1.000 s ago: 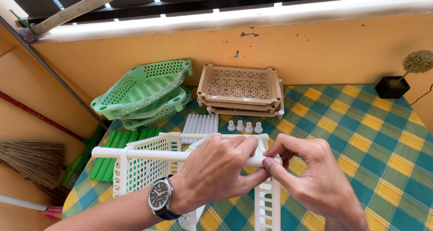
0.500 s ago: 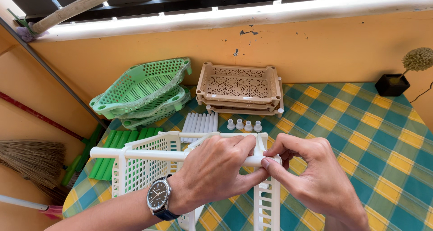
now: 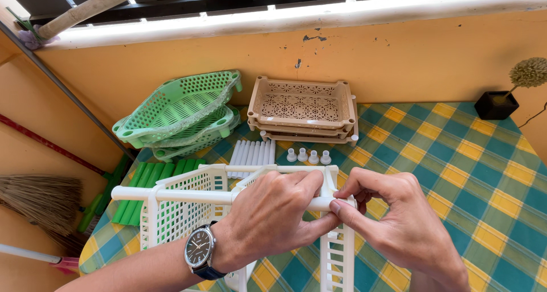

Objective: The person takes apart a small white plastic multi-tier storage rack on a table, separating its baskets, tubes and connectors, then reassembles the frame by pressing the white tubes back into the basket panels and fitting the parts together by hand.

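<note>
Left hand [image 3: 273, 218] wraps the white tube [image 3: 188, 195], right hand [image 3: 399, 223] pinches its 3 o'clock end at the white rack [image 3: 182, 212]; probably light, stiff, slick plastic, so grip near joints.

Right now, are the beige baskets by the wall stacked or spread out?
Stacked: the beige baskets sit nested one atop another beside the green baskets.

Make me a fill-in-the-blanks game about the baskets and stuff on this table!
1. The stacked baskets by the wall on the left are ____.
2. The left hand wears a ____ on its wrist.
3. Both hands grip a white ____ on the white rack.
4. The tablecloth has a ____ pattern.

Missing words: green; watch; tube; checked
</note>
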A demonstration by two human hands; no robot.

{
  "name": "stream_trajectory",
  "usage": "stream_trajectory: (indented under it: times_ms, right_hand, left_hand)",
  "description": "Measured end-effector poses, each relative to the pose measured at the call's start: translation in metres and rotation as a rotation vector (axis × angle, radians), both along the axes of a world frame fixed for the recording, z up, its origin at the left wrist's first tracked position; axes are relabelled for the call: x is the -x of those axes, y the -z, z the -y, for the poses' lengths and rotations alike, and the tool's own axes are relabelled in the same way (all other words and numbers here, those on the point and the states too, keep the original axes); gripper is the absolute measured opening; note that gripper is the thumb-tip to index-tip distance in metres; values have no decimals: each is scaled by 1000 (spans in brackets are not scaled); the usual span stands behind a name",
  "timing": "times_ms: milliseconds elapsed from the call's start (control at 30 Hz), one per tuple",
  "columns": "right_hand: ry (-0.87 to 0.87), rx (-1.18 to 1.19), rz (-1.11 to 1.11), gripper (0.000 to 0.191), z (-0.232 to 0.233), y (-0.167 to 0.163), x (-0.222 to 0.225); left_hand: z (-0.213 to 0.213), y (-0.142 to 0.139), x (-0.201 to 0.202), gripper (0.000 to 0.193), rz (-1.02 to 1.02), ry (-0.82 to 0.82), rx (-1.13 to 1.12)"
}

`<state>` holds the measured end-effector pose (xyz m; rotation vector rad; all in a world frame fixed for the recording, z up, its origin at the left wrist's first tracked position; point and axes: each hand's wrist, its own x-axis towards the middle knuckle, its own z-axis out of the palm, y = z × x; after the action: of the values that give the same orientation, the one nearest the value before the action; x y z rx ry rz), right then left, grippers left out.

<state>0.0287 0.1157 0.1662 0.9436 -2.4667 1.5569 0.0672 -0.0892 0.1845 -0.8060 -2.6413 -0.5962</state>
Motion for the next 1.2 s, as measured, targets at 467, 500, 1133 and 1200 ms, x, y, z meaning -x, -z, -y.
stream_trajectory:
  times_ms: [467,500,1133,1200]
  right_hand:
    - [2,-1,45,18,-1,3,-1]
    - [0,0,48,19,-1,4,-1]
    - [20,-29,58,20,-1,1,-1]
    - [18,-26,54,20,-1,1,-1]
  left_hand:
    - [1,2,-2,45,14,-1,11]
    - [1,2,-2,45,15,-3,13]
    - [1,2,-1,46,13,-6,25]
    - [1,2,-1,45,10,-1,22]
